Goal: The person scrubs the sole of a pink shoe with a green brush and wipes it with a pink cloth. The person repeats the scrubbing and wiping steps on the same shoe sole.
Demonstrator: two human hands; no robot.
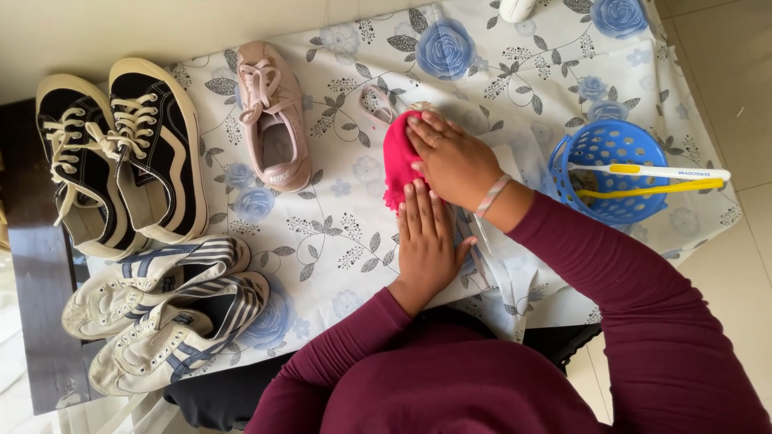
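Two hands: pressed on red cloth (398, 161), mid floral sheet (338, 233).
Right hand (454, 161): flat on cloth, grip spread.
Left hand (425, 237): fingers spread, tips touching cloth.
Beside: pink shoe (273, 116) left, blue basket (607, 169) right.

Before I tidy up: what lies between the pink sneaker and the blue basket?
In the head view, both hands, left and right, pressing a red cloth lie between the pink sneaker and the blue basket.

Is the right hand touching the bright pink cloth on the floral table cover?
Touching. The head view shows the right hand pressed flat on the bright pink cloth, fingers overlapping it.
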